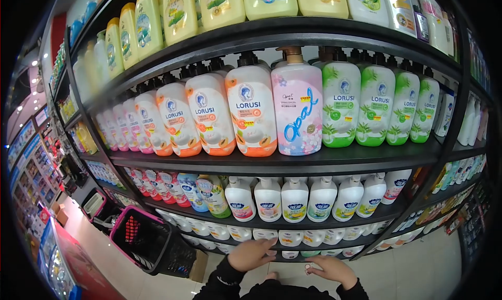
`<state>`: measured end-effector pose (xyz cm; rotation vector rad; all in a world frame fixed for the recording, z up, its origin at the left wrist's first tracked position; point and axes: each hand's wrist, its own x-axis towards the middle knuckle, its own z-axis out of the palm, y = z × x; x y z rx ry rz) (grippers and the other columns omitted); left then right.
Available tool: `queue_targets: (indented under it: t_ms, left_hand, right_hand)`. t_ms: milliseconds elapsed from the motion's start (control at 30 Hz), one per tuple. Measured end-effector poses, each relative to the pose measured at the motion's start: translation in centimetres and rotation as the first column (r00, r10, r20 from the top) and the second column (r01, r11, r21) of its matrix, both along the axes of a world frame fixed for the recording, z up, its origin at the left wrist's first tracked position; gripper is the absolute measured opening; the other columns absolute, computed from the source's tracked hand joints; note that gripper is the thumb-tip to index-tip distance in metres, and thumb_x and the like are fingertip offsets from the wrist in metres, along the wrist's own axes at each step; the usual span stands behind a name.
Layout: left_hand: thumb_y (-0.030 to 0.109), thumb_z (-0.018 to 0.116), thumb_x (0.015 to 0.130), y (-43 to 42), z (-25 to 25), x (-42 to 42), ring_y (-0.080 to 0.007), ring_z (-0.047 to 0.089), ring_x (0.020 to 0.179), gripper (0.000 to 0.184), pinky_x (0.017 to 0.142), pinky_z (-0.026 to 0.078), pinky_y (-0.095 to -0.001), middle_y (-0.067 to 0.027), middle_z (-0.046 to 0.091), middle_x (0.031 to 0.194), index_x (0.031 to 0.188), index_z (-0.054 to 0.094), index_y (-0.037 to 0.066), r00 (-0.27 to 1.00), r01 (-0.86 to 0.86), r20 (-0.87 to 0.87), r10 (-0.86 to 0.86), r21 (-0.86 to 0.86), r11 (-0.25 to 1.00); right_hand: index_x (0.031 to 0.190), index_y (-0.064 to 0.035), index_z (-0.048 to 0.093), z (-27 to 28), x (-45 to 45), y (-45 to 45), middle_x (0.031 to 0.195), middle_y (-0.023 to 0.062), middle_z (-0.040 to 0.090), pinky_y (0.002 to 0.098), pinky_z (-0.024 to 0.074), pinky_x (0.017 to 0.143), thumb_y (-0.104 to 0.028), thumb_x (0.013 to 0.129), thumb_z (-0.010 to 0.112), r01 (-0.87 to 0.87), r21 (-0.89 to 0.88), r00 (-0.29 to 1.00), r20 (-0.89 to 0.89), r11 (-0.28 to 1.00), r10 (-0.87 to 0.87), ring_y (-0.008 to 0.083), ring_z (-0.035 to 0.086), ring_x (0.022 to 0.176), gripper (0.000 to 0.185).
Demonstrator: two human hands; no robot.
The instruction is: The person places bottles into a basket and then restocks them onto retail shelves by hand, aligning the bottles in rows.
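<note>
My left hand [252, 254] is held low in front of the bottom shelves, fingers extended to the right, with nothing in it. To its right, my right hand [333, 270] hangs over the floor, fingers spread and pointing left, also holding nothing. Neither hand touches a bottle. Above them stands a row of white pump bottles [295, 200]. Higher up, a pink and blue pump bottle [299, 109] stands between orange and white LORUSI bottles [251, 112] and green and white LORUSI bottles [341, 104].
Yellow bottles [219, 7] line the top shelf. Black baskets with pink rims [141, 237] stand on the floor [219, 279] at the left, beside a cardboard box [198, 266]. Black shelf edges [272, 169] run across in front.
</note>
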<state>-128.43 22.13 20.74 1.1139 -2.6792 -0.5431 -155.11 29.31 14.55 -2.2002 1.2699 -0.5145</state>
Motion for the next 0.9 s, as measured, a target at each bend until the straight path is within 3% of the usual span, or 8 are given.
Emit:
queue_targets:
  t_ms: [67, 200, 267, 433, 500, 567, 733, 900]
  left_hand:
    - [0.026, 0.059, 0.078, -1.2, 2.4, 0.3, -0.0334, 0.057, 0.084, 0.047, 0.068, 0.046, -0.0387, -0.0168, 0.058, 0.093, 0.115, 0.046, 0.002, 0.999, -0.039, 0.020, 0.040, -0.050, 0.998]
    - [0.015, 0.063, 0.073, -4.3, 5.7, 1.1, -0.0330, 0.055, 0.089, 0.043, 0.076, 0.044, -0.0365, -0.0168, 0.056, 0.103, 0.112, 0.049, 0.002, 0.917, 0.027, -0.368, -0.151, -0.321, 0.947]
    - [0.007, 0.064, 0.070, -5.4, 7.1, 1.2, -0.0321, 0.053, 0.097, 0.044, 0.088, 0.040, -0.0380, -0.0149, 0.056, 0.106, 0.112, 0.050, 0.002, 0.865, -0.150, -0.491, -0.102, -0.448, 0.881]
    - [0.005, 0.063, 0.068, -8.0, 10.8, 0.3, -0.0336, 0.046, 0.108, 0.052, 0.095, 0.032, -0.0450, -0.0189, 0.047, 0.119, 0.116, 0.046, 0.000, 0.837, -0.154, -0.500, -0.223, -0.606, 0.780]
    - [0.008, 0.065, 0.066, -9.7, 11.5, -0.7, -0.0375, 0.039, 0.115, 0.060, 0.096, 0.027, -0.0486, -0.0235, 0.036, 0.127, 0.121, 0.041, 0.000, 0.858, -0.141, -0.447, -0.251, -0.676, 0.723]
    - [0.011, 0.064, 0.068, -11.1, 11.9, -2.2, -0.0367, 0.038, 0.115, 0.061, 0.096, 0.028, -0.0486, -0.0235, 0.036, 0.126, 0.122, 0.040, 0.001, 0.867, -0.161, -0.439, -0.237, -0.696, 0.700]
    - [0.015, 0.067, 0.065, -12.5, 12.0, -5.1, -0.0386, 0.035, 0.117, 0.067, 0.096, 0.028, -0.0479, -0.0254, 0.032, 0.128, 0.124, 0.037, 0.001, 0.869, -0.072, -0.375, -0.324, -0.742, 0.667]
    - [0.019, 0.067, 0.067, -13.8, 10.9, -6.6, -0.0380, 0.035, 0.117, 0.066, 0.096, 0.029, -0.0472, -0.0240, 0.032, 0.129, 0.124, 0.038, 0.002, 0.876, -0.026, -0.340, -0.343, -0.742, 0.670]
  right_hand:
    - [0.109, -0.0054, 0.052, 2.6, -0.3, -1.4, 0.101, 0.0141, 0.058, 0.0349, 0.0460, 0.073, -0.023, 0.081, 0.056, -0.029, -0.071, 0.994, 0.101, 0.997, 0.036, 0.0296, 0.057, 0.087, 0.033]
    - [0.108, -0.0056, 0.053, 8.3, -0.8, -4.0, 0.102, 0.0118, 0.058, 0.0343, 0.0451, 0.076, -0.018, 0.078, 0.059, 0.039, -0.221, 0.979, 0.203, 0.975, 0.007, 0.0287, 0.056, 0.090, 0.033]
    - [0.108, -0.0056, 0.053, 11.6, -0.8, -5.5, 0.104, 0.0120, 0.057, 0.0346, 0.0442, 0.078, -0.016, 0.077, 0.060, 0.055, -0.284, 0.985, 0.172, 0.957, -0.006, 0.0287, 0.055, 0.092, 0.034]
    - [0.113, -0.0030, 0.051, 19.9, -0.3, -10.0, 0.112, 0.0123, 0.054, 0.0332, 0.0393, 0.089, -0.011, 0.076, 0.060, 0.145, -0.623, 0.979, 0.205, 0.769, -0.018, 0.0252, 0.051, 0.104, 0.038]
    - [0.114, -0.0009, 0.050, 22.6, 0.0, -12.6, 0.114, 0.0120, 0.053, 0.0324, 0.0374, 0.092, -0.010, 0.076, 0.060, 0.230, -0.495, 0.865, 0.499, 0.838, 0.058, 0.0207, 0.049, 0.108, 0.040]
    - [0.116, 0.0002, 0.048, 25.9, 0.8, -15.4, 0.115, 0.0123, 0.052, 0.0317, 0.0367, 0.092, -0.011, 0.077, 0.060, 0.326, -0.588, 0.823, 0.561, 0.740, 0.083, 0.0178, 0.047, 0.109, 0.042]
    - [0.116, 0.0053, 0.044, 30.6, 1.2, -20.5, 0.117, 0.0184, 0.050, 0.0330, 0.0369, 0.091, -0.023, 0.079, 0.060, 0.395, -0.850, 0.913, 0.320, 0.348, -0.252, 0.0288, 0.048, 0.109, 0.049]
    - [0.115, 0.0088, 0.042, 31.8, 1.1, -22.7, 0.113, 0.0239, 0.050, 0.0343, 0.0394, 0.087, -0.030, 0.079, 0.059, 0.421, -0.819, 0.897, 0.311, 0.390, -0.315, 0.0316, 0.050, 0.105, 0.056]
